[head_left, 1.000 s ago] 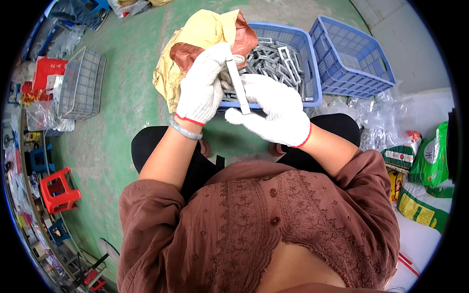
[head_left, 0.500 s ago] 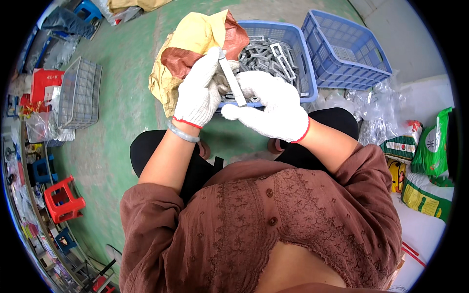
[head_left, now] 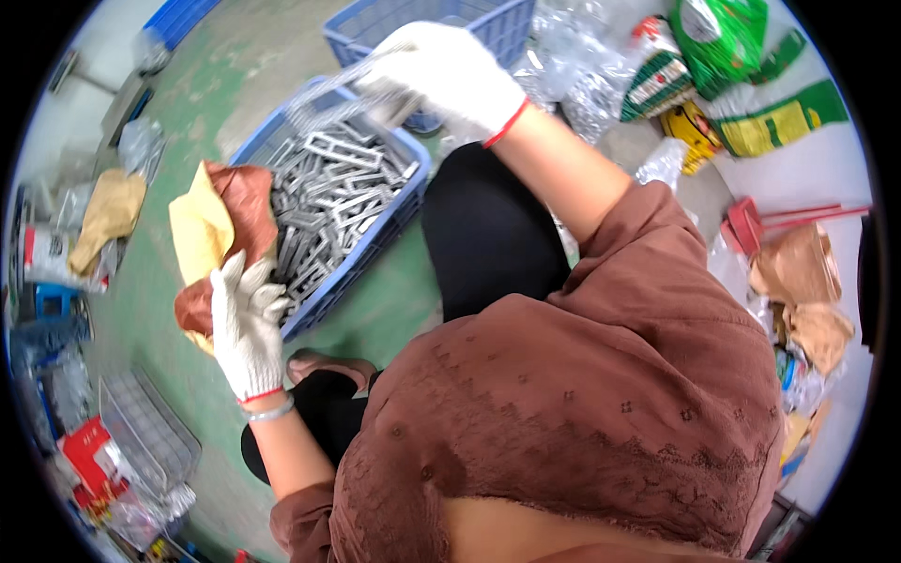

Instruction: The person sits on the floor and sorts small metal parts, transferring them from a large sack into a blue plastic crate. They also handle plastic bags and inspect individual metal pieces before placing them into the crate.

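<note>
My right hand (head_left: 446,80), in a white knit glove with a red cuff, is raised over the edge of an upper blue crate (head_left: 502,42). Its fingers are closed on a grey metal frame piece (head_left: 328,101), smeared by motion; whether it is one piece or more I cannot tell. Lower left, my gloved left hand (head_left: 246,328) is open, fingers apart and nothing visible in it. It is beside a yellow and reddish-brown paper sack (head_left: 251,206) at the near-left end of a blue crate (head_left: 375,251). Many slotted grey metal pieces (head_left: 328,188) fill that crate.
Clear plastic bags (head_left: 587,70) and green-and-white sacks (head_left: 662,70) lie along the right wall. A red dustpan (head_left: 743,223) lies at the far right. On the left, a grey mesh basket (head_left: 150,427) stands on the green floor near a tan sack (head_left: 108,216).
My view has turned toward the right. My hands have parted: the right has swung up and right with the metal piece, while the left has let go and opened beside the paper sack.
</note>
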{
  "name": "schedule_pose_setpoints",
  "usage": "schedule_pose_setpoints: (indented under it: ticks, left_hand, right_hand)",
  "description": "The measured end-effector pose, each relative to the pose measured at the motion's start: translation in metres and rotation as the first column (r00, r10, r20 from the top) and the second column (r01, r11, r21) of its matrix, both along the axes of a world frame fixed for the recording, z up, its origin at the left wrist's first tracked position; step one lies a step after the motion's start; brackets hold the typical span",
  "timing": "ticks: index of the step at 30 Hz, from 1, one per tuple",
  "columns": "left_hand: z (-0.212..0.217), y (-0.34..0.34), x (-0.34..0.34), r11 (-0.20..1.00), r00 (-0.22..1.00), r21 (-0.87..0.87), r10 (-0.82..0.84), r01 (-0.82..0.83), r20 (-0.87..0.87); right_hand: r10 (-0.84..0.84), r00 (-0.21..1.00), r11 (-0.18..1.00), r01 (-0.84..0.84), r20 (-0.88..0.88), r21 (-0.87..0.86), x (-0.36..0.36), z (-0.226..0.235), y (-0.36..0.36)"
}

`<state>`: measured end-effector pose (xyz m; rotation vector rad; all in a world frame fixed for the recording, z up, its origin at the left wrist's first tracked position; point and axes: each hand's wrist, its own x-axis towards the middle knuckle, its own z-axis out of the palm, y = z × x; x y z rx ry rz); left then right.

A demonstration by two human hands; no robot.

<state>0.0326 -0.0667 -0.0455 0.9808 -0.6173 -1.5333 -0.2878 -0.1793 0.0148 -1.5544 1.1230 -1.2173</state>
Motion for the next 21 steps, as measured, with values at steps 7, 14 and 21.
schedule_pose_setpoints:
  ticks: [7,14,21]
  left_hand:
    - [-0.010,-0.002,-0.011,0.988,0.986,0.140,0.040,-0.062,0.160]
    - [-0.019,-0.015,-0.038,0.980,0.946,0.193,-0.100,0.040,0.307]
    - [-0.016,-0.025,-0.053,0.976,0.934,0.204,-0.141,0.076,0.328]
  right_hand:
    - [-0.555,0.613,0.806,0.563,-0.562,-0.183,-0.214,-0.050,0.025]
    - [-0.331,0.806,0.806,0.512,-0.491,0.297,-0.223,-0.100,0.041]
    - [0.012,0.842,0.710,0.373,-0.539,0.597,-0.165,-0.184,-0.007]
